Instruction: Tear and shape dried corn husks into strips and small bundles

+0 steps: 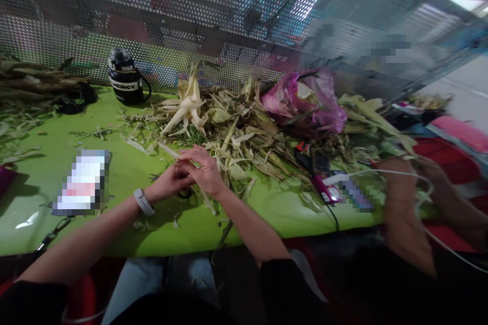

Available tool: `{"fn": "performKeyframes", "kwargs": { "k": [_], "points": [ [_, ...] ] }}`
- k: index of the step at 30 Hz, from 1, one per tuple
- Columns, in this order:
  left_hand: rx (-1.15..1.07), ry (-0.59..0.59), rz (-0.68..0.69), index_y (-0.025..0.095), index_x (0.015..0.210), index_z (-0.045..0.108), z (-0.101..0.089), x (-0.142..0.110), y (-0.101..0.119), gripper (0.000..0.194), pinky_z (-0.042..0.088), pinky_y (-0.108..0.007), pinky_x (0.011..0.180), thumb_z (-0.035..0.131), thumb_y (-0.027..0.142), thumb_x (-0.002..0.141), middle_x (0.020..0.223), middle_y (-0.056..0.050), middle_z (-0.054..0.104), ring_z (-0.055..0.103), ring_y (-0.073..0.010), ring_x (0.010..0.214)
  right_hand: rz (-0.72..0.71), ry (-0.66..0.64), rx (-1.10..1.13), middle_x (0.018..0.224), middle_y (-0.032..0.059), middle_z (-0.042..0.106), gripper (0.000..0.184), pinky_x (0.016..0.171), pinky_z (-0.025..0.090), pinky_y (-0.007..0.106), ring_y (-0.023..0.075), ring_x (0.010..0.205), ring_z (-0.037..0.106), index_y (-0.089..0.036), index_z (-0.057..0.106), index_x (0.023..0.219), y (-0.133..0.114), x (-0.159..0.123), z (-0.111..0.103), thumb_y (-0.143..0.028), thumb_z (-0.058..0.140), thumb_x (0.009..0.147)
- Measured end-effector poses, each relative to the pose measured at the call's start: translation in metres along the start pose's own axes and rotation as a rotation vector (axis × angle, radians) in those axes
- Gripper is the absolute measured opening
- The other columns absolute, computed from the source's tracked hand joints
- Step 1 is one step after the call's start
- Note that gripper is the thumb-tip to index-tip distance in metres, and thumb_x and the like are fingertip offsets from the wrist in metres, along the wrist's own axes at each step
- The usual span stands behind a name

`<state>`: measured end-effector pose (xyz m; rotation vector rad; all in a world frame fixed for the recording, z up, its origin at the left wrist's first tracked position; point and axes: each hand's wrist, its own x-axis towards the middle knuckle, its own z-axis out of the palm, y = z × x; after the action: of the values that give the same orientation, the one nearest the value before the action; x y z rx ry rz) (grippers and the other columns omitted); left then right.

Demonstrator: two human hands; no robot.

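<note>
Where the view is nearest: blue jeans below the rounded front edge of a green table.
Table surface: glossy, littered with husk scraps; reflected light at left.
Left hand: white band at wrist; fingers bunched against the other hand.
Right hand: meets the left, fingers bent and overlapping; exact grip of either hand cannot be told.
Pale husk strip: at the joined fingertips, above the table, in front of the husk pile; long axis slants away and leftward, free end pointing to the far left.
Phone: left of the hands, screen pixelated, text unreadable.
Magenta device: right side, with white cable, beside another person's forearms.
Husk pile: dry, tangled, mid-table; pink plastic bag at its far right.
Dark flask: upright, far left; white lettering ends "RGY", beginning not certain.
Perforated panel: stands behind the table; coloured shapes beyond, blurred.
Room: bright light patches, upper right.
</note>
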<state>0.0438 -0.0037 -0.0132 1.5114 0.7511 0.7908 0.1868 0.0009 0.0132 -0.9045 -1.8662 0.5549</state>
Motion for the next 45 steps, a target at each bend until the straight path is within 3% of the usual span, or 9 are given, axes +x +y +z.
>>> {"fn": "performKeyframes", "kwargs": {
  "k": [5, 7, 10, 16, 20, 25, 30, 36, 45],
  "points": [
    [-0.23, 0.13, -0.171, 0.012, 0.083, 0.07, -0.008, 0.0, 0.012, 0.039, 0.035, -0.02, 0.05, 0.069, 0.05, 0.077, 0.062, 0.0, 0.056, 0.045, -0.0075, 0.053, -0.006, 0.156, -0.158, 0.111, 0.0076, 0.07, 0.028, 0.106, 0.038, 0.04, 0.0203, 0.108, 0.062, -0.022, 0.07, 0.101, 0.0, 0.009, -0.026, -0.045, 0.055, 0.091],
    [-0.326, 0.206, -0.207, 0.011, 0.082, 0.071, -0.011, 0.001, 0.014, 0.043, 0.034, -0.018, 0.049, 0.068, 0.054, 0.078, 0.061, 0.0, 0.056, 0.045, -0.0065, 0.052, 0.058, 0.261, -0.238, 0.093, 0.0088, 0.07, 0.037, 0.093, 0.044, 0.036, 0.0202, 0.095, 0.063, -0.02, 0.069, 0.082, 0.005, 0.011, -0.036, -0.048, 0.048, 0.093],
    [-0.414, 0.259, -0.216, 0.011, 0.08, 0.071, -0.012, 0.004, 0.014, 0.043, 0.035, -0.018, 0.049, 0.072, 0.053, 0.074, 0.061, -0.001, 0.057, 0.046, -0.006, 0.051, 0.277, 0.202, -0.263, 0.066, 0.0041, 0.06, 0.052, 0.072, 0.044, 0.03, 0.0162, 0.069, 0.057, -0.019, 0.061, 0.059, 0.014, 0.012, -0.04, -0.055, 0.044, 0.092],
    [-0.4, 0.28, -0.164, 0.012, 0.078, 0.071, -0.011, 0.003, 0.01, 0.041, 0.031, -0.017, 0.048, 0.073, 0.052, 0.073, 0.059, 0.0, 0.057, 0.045, -0.0055, 0.051, 0.584, -0.005, 0.232, 0.049, -0.0053, 0.043, 0.047, 0.047, 0.028, 0.024, 0.0088, 0.046, 0.038, -0.019, 0.055, 0.062, 0.023, 0.01, -0.021, -0.063, 0.057, 0.08],
    [-0.302, 0.25, -0.166, 0.012, 0.082, 0.074, -0.012, 0.003, 0.007, 0.041, 0.026, -0.019, 0.046, 0.075, 0.052, 0.071, 0.056, 0.001, 0.055, 0.041, -0.0054, 0.049, 0.567, 0.128, 0.514, 0.051, -0.0067, 0.043, 0.038, 0.045, 0.027, 0.023, 0.0073, 0.046, 0.035, -0.02, 0.054, 0.067, 0.019, 0.008, -0.006, -0.055, 0.066, 0.074],
    [-0.296, 0.239, -0.17, 0.011, 0.079, 0.075, -0.01, 0.005, 0.006, 0.043, 0.026, -0.021, 0.046, 0.076, 0.052, 0.069, 0.054, 0.0, 0.055, 0.041, -0.0065, 0.049, 0.598, 0.229, 0.544, 0.055, -0.0047, 0.048, 0.039, 0.048, 0.034, 0.024, 0.0079, 0.048, 0.041, -0.02, 0.053, 0.065, 0.021, 0.009, -0.005, -0.055, 0.069, 0.07],
    [-0.425, 0.339, -0.141, 0.011, 0.082, 0.074, -0.014, 0.006, 0.005, 0.042, 0.029, -0.019, 0.046, 0.076, 0.051, 0.069, 0.057, 0.001, 0.054, 0.042, -0.0057, 0.05, 0.64, 0.023, 0.37, 0.061, -0.0004, 0.058, 0.051, 0.053, 0.039, 0.025, 0.0106, 0.053, 0.049, -0.018, 0.059, 0.07, 0.023, 0.012, -0.017, -0.069, 0.056, 0.076],
    [-0.43, 0.368, -0.068, 0.011, 0.081, 0.071, -0.022, 0.008, 0.003, 0.034, 0.027, -0.017, 0.045, 0.08, 0.042, 0.069, 0.059, 0.002, 0.055, 0.041, -0.0038, 0.05, 0.506, -0.336, 0.248, 0.058, -0.0028, 0.056, 0.042, 0.055, 0.04, 0.025, 0.0119, 0.054, 0.052, -0.02, 0.056, 0.071, 0.015, 0.005, -0.02, -0.059, 0.057, 0.083],
    [-0.504, 0.487, -0.112, 0.01, 0.075, 0.069, -0.02, 0.011, 0.006, 0.039, 0.025, -0.016, 0.041, 0.084, 0.043, 0.061, 0.058, 0.003, 0.053, 0.037, -0.0027, 0.047, 0.397, -0.506, 0.119, 0.054, -0.0048, 0.052, 0.038, 0.053, 0.036, 0.023, 0.0097, 0.05, 0.047, -0.019, 0.053, 0.071, 0.019, 0.005, -0.024, -0.052, 0.049, 0.09]
  ]
}}
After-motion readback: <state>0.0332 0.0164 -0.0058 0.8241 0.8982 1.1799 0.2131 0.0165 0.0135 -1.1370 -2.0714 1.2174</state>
